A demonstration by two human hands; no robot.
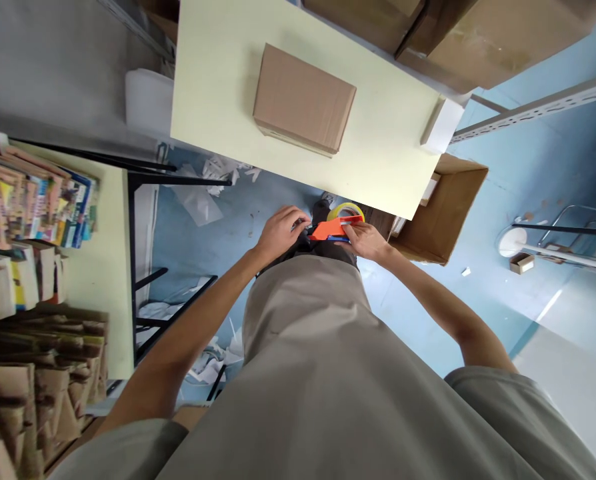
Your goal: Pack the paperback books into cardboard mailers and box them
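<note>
We see only part of the orange tape dispenser [332, 229]: both our hands cover its ends, and our right hand [367, 241] hides most of the yellow tape roll [345, 211]. The fingers [298, 219] of our left hand [279, 233] curl out of sight around the dispenser's handle. The bench [213, 100] runs past the top edge. The open carton [445, 210] on the floor sits half behind the bench, its contents unseen. The book [33, 200] titles are too blurred to read.

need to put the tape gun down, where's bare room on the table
Bare tabletop lies left of the box, and more between the box and the white block at the right edge. Both hands hold the tape gun below the near edge. The left shelf is packed with books.
</note>
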